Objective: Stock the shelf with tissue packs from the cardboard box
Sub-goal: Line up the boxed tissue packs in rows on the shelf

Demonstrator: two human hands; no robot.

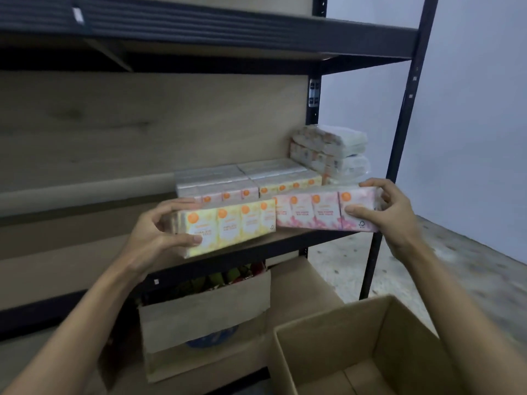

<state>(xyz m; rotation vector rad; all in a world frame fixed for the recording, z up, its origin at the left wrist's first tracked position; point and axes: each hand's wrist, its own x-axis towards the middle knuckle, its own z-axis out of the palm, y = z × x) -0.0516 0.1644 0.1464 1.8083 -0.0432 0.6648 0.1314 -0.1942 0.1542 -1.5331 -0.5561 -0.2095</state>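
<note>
My left hand (159, 232) grips the left end of a yellow tissue pack (228, 226) at the front edge of the shelf (288, 242). My right hand (385, 209) holds the right end of a pink tissue pack (316, 212), which rests on the shelf just right of the yellow one. Behind them lie flat tissue packs (248, 181), and more wrapped tissue packs (330, 152) are stacked at the back right. The open cardboard box (379, 332) stands at the lower right, and the part of its inside that shows looks bare.
A black upright post (399, 143) bounds the shelf on the right. On the level below sits another cardboard box (205, 317) with colourful items inside. The shelf's left part (85, 212) is bare wood. An upper shelf board (216, 38) hangs overhead.
</note>
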